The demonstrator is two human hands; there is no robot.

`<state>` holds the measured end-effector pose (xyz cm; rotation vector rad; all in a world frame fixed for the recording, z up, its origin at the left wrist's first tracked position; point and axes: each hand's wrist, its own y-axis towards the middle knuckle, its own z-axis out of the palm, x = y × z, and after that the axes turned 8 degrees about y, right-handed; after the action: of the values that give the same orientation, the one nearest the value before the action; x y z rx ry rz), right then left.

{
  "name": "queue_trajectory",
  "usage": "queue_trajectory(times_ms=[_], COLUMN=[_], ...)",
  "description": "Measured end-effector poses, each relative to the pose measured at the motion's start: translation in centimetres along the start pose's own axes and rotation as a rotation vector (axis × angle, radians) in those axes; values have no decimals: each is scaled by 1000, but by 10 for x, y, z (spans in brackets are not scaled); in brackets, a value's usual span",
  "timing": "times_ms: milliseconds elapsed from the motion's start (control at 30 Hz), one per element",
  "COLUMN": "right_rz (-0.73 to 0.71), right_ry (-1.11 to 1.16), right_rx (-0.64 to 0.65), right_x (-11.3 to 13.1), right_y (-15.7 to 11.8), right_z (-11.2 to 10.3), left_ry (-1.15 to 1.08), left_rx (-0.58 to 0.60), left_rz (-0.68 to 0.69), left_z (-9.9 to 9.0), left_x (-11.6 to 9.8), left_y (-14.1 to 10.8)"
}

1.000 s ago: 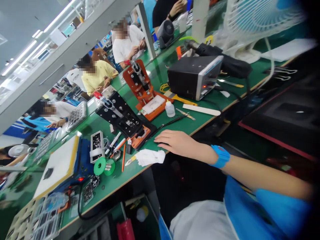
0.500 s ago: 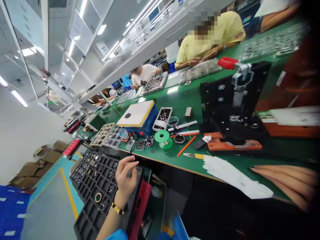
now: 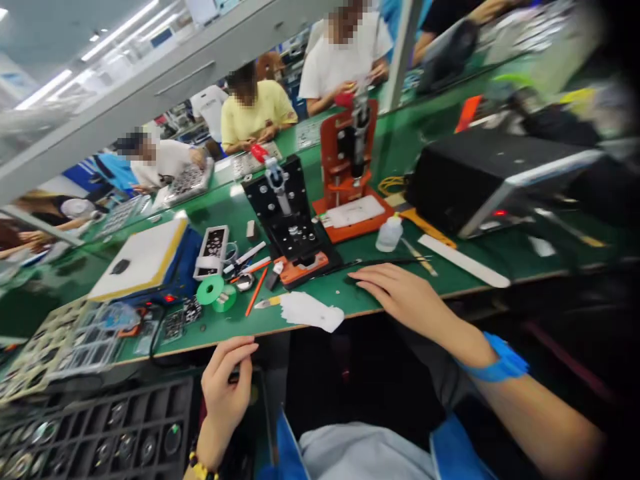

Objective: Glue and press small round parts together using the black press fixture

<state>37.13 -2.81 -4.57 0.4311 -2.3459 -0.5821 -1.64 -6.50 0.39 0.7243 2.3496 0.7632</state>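
My left hand (image 3: 227, 377) is just off the bench's front edge, beside the black compartment tray (image 3: 145, 407). Its fingers are loosely bent, with a gap at the thumb and nothing visible between them. My right hand (image 3: 407, 297) lies palm down over the green bench (image 3: 365, 301), fingers stretched out; a small dark thing shows at its fingertips, too unclear to name. Between the hands lies a white-wrapped item (image 3: 313, 311) beside a pointed, yellow-banded tool (image 3: 267, 303). Behind them stands a black toggle press (image 3: 280, 207) with an orange base (image 3: 303, 268).
An orange press (image 3: 347, 157), a squeeze bottle (image 3: 389, 233), a white strip (image 3: 463, 260) and a black box (image 3: 465, 180) are at right. At left are a blue device with a white pad (image 3: 145, 257), a green spool (image 3: 210, 289) and parts trays. People work across the bench.
The view has swung right, bringing the orange press, bottle and black box into sight. My left hand is now off the black tray, nearer the bench edge. My right hand and its blue wristband show fully.
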Motion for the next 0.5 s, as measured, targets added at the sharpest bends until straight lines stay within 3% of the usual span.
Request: queue_trajectory(times_ms=[133, 267, 367, 500], right_rz=[12, -29, -33, -67], right_ry=[4, -38, -44, -76], right_rx=[17, -10, -36, 40], right_x=[9, 10, 14, 16], right_y=[-6, -5, 5, 11], right_z=[-4, -2, 4, 13], left_ry=[-119, -190, -196, -202], left_rx=[113, 226, 250, 227], left_rz=[53, 71, 77, 85], left_z=[48, 84, 97, 99], left_x=[-25, -30, -28, -30], left_y=[34, 52, 51, 44])
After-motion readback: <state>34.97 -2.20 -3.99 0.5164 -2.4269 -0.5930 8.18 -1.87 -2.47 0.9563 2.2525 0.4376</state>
